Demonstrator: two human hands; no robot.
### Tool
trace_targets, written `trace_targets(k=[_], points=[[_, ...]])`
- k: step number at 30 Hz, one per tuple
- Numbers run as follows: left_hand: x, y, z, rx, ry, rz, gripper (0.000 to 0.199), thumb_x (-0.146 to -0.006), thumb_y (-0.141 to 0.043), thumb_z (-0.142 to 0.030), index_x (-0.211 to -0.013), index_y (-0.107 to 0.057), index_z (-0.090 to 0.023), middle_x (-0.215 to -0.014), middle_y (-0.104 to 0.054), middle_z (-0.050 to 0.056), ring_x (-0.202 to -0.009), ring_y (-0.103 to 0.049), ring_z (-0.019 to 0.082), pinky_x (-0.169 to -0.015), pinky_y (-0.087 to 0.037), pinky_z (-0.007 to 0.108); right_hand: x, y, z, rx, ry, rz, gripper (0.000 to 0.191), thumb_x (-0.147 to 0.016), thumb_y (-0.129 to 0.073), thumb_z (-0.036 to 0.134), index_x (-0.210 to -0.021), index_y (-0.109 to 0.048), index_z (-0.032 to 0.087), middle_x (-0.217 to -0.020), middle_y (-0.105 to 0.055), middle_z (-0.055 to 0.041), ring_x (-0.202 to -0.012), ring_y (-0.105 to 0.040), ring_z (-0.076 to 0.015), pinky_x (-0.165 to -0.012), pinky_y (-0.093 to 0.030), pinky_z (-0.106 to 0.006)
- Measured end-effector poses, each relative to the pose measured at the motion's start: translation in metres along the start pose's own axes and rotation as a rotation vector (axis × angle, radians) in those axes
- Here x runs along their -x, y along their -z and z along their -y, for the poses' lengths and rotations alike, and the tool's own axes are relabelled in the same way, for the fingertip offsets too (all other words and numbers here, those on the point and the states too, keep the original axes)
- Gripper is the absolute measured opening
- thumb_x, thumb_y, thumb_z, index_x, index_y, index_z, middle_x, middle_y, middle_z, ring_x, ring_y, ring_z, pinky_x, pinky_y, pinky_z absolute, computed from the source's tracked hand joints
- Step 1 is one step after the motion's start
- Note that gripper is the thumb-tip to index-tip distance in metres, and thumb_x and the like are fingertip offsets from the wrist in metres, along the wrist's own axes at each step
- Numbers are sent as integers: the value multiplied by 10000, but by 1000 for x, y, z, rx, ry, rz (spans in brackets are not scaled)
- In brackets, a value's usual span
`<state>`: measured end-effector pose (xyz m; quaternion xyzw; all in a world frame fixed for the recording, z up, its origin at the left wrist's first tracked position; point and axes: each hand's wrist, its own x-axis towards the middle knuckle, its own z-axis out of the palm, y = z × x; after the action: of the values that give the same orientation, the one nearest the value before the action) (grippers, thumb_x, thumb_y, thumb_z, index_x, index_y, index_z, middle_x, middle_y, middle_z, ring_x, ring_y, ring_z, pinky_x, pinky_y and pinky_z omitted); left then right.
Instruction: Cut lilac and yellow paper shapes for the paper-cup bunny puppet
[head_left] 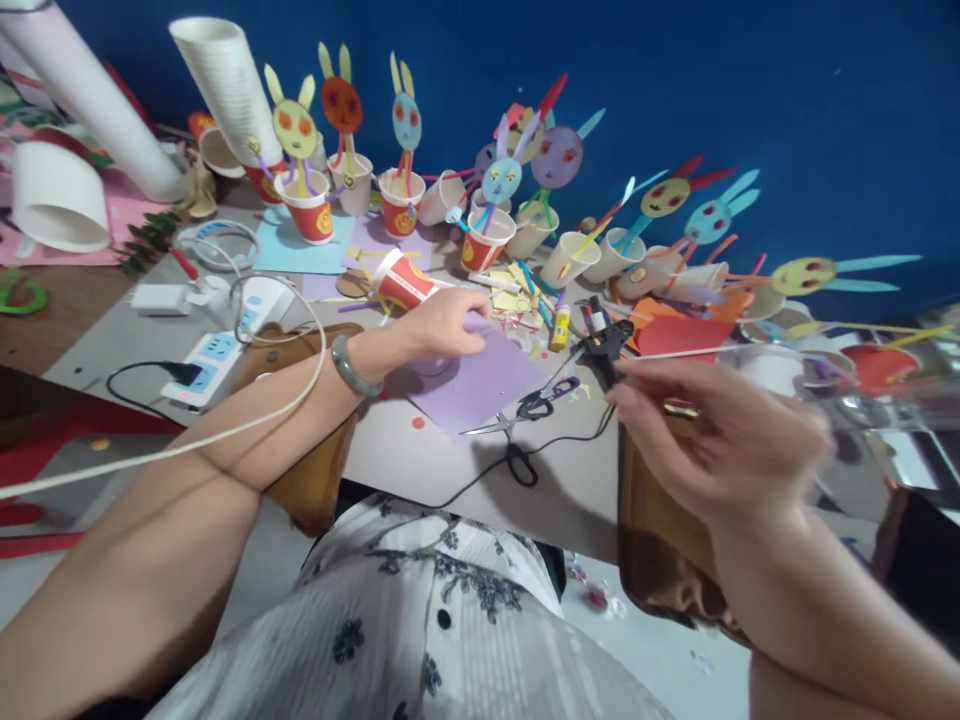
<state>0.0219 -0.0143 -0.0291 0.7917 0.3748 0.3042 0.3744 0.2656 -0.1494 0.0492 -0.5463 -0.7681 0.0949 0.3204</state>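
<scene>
My left hand (450,325), a bracelet on its wrist, is closed on a small purple piece, apparently paper, mostly hidden in the fingers. Beneath it lies a sheet of purple paper (495,375). The thumb and forefinger of my right hand (720,430) pinch at the handle of a black glue gun (606,342); the other fingers curl loosely. From the gun's back a thin white stick (690,353) points right. Scissors (521,425) lie spread on the sheet's near edge. A yellow glue stick (560,327) stands behind them, and a tipped red paper cup (403,280) lies beyond my left hand.
Paper cups with rabbit-faced figures (501,182) line the blue wall. At left are a power strip (225,345) and a white cable (311,365) crossing my forearm. The gun's black cord (480,470) runs along the table's front. Paper scraps (514,285) lie mid-table.
</scene>
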Motion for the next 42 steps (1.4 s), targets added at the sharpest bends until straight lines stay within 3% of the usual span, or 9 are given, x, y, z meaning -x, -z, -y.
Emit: trace_targets(k=[2,4,6,10,15,20,28,36,42], points=[[-1,0,-2,51,-15,-189,145,-579,-596,-179,-714,-543,-182,-702,-547,-6,-682,-476,154,-661,-355,302,-2,-11,-26,66,-15,79,218,-905,-603,358,-1056,-708,240,-786,-749,-64,-650,-692,-215,-575,-540,-359],[-2,0,-3,92,-15,-356,122,-604,-581,-168,-709,-521,-186,-688,-523,-14,-676,-462,144,-650,-360,299,0,-19,-47,222,-27,316,250,-906,-577,346,-1058,-713,202,-757,-744,-51,-617,-674,-199,-571,-499,-332],[-2,0,-3,139,11,-474,129,-618,-568,-135,-717,-504,-189,-706,-510,-11,-696,-472,142,-663,-379,298,5,-26,-61,408,-37,471,263,-901,-582,347,-1059,-723,190,-789,-752,-54,-621,-666,-202,-558,-447,-317],[-3,-2,0,247,91,-556,141,-673,-552,-104,-784,-523,-186,-758,-513,5,-748,-519,153,-715,-431,308,11,-42,-68,674,21,601,275,-949,-518,290,-1113,-712,185,-989,-748,-97,-788,-685,-232,-580,-391,-301],[-5,-10,12,326,100,-564,147,-725,-591,-139,-866,-574,-176,-854,-576,17,-820,-561,162,-760,-480,298,4,-58,-60,841,108,731,257,-940,-488,163,-1106,-681,132,-1054,-700,-149,-983,-650,-287,-654,-394,-317],[-6,-13,11,333,140,-552,188,-720,-602,-137,-902,-573,-173,-893,-611,25,-838,-578,166,-797,-487,305,-1,-62,-62,809,119,763,305,-933,-469,99,-1183,-636,148,-1059,-696,-133,-963,-642,-261,-646,-384,-310],[-3,-10,3,258,132,-599,136,-758,-618,-159,-872,-547,-177,-899,-608,35,-888,-578,181,-869,-466,324,-4,-61,-70,823,194,748,180,-882,-538,125,-976,-690,140,-995,-679,-129,-952,-627,-261,-659,-380,-307],[-10,-15,3,709,253,-691,88,-822,-594,-151,-852,-517,-182,-823,-545,2,-786,-543,138,-722,-465,274,2,-49,-97,815,179,598,157,-906,-538,167,-907,-692,133,-905,-677,-113,-871,-641,-249,-641,-365,-310],[-15,-14,2,1014,330,-728,163,-771,-536,-49,-728,-455,-184,-696,-457,-35,-687,-504,102,-669,-445,232,12,-50,-77,663,327,537,224,-956,-569,303,-1013,-705,134,-942,-696,-111,-883,-635,-252,-751,-401,-338]])
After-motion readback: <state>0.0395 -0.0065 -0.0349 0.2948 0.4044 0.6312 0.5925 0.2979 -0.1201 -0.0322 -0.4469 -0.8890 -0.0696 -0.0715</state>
